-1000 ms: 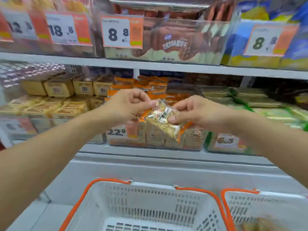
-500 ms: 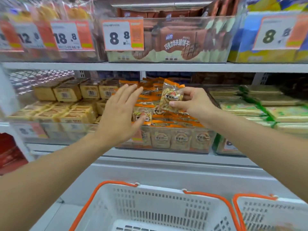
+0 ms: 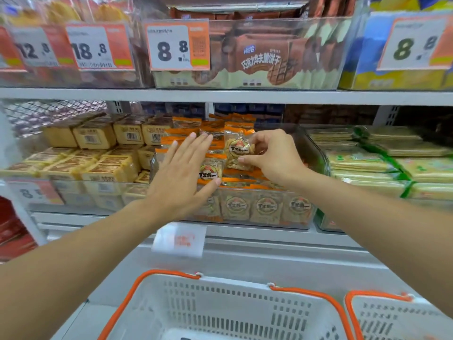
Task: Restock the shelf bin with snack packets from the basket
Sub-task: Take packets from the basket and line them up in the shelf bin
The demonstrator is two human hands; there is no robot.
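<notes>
A snack packet (image 3: 238,148), clear with an orange top edge and a round brown label, is pinched between the thumb and curled fingers of the right hand (image 3: 272,155). The packet is held upright above the middle of the clear shelf bin (image 3: 316,155), just over the stacked packets (image 3: 264,204) of the same kind that fill the bin. The left hand (image 3: 182,173) is spread flat with straight fingers and is laid against the packets at the bin's left side; nothing is gripped by it. The bin is set on the middle shelf (image 3: 245,233), between a bin of yellow boxed cakes (image 3: 98,153) on the left and stacks of green-wrapped packets (image 3: 382,163) on the right. On the upper shelf a clear bin of brown biscuit packs (image 3: 259,60) is seen, with an orange-and-white price tag (image 3: 177,45) fixed to its front. Below the shelf front, at the bottom of the view, a white basket (image 3: 220,307) with orange handles is seen, and the corner of a second basket (image 3: 392,315) is shown beside it on the right. What the baskets hold cannot be told.
</notes>
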